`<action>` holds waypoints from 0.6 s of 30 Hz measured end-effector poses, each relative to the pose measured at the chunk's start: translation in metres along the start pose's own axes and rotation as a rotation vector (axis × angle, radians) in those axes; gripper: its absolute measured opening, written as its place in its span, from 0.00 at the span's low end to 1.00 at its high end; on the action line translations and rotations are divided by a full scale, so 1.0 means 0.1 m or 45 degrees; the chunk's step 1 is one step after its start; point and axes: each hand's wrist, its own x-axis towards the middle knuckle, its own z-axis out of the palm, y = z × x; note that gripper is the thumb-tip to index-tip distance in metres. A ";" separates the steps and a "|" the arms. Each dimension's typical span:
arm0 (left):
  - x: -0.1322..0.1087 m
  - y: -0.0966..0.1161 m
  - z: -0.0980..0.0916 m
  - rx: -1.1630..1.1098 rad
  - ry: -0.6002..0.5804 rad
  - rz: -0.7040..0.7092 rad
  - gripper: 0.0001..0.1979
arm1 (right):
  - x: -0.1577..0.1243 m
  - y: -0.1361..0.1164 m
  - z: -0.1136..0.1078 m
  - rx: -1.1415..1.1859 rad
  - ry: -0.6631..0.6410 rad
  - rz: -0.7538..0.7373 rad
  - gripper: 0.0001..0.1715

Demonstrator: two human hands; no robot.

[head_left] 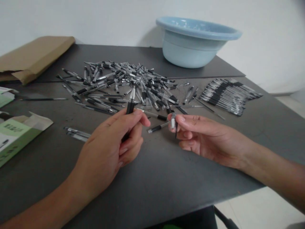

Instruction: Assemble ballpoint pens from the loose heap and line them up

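My left hand (111,140) is closed around a pen (131,104), whose black grip and clear tapered tip stick up above the thumb. Between the thumb and fingertips of my right hand (202,133) is a small clear pen cap (173,122) with a dark clip. The two hands are apart, both raised over the near part of the table. Beyond them spreads a loose heap of pens (143,86), mostly clear with black grips. One black-gripped pen piece (156,128) lies between the hands.
Neatly lined-up pens (228,95) lie at the right of the dark table (152,190). A light blue basin (190,47) stands at the back. To the left are a brown paper bag (35,57) and open green-white boxes (21,136). Several pens (77,133) lie beside my left hand.
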 end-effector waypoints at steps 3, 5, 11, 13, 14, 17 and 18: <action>0.02 0.01 0.00 0.050 0.036 0.021 0.15 | 0.00 0.01 -0.01 -0.065 -0.068 0.016 0.12; 0.03 0.02 0.00 0.050 0.042 0.036 0.16 | 0.01 0.03 -0.02 -0.186 -0.085 -0.021 0.14; 0.07 0.08 -0.07 0.007 0.093 0.111 0.17 | -0.01 0.05 0.00 -0.683 -0.079 -0.324 0.17; 0.08 0.13 -0.11 -0.014 0.093 0.184 0.17 | -0.03 0.01 0.00 -0.819 -0.071 -0.448 0.17; 0.09 0.16 -0.14 -0.026 0.107 0.236 0.17 | -0.03 -0.02 0.01 -0.916 -0.047 -0.509 0.17; 0.13 0.28 -0.24 -0.053 0.201 0.384 0.15 | 0.02 -0.19 0.06 -1.312 0.044 -0.647 0.17; 0.14 0.32 -0.28 -0.061 0.241 0.424 0.15 | 0.07 -0.26 0.09 -1.469 0.057 -0.693 0.16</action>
